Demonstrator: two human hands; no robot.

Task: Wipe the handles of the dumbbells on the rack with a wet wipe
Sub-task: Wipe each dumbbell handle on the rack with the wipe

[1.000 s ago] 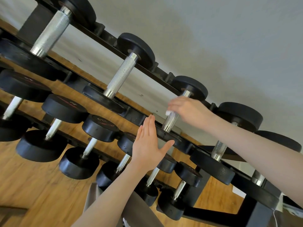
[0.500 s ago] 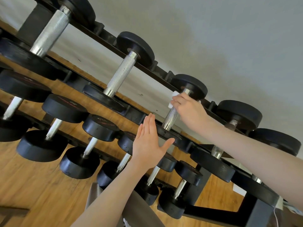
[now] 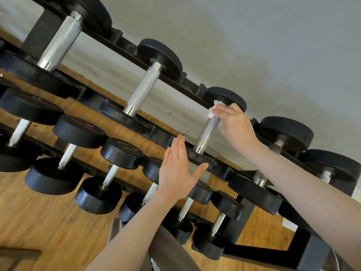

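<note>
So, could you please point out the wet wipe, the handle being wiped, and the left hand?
wet wipe (image 3: 213, 110): head view, on the white wad beside the fingertips.
handle (image 3: 206, 134): head view, on the bare knurled middle.
left hand (image 3: 176, 171): head view, on the back of the hand.

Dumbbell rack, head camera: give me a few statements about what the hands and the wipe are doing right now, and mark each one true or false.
1. The right hand holds a white wet wipe against the far end of a top-row dumbbell handle. True.
2. The left hand grips a dumbbell handle. False: its fingers are straight and flat, holding nothing.
3. The wipe is at the near end of the handle. False: it is at the far end, by the rear weight head.
4. Dumbbells sit on more than one tier of the rack. True.
5. The floor is grey carpet. False: it is wood.
</note>
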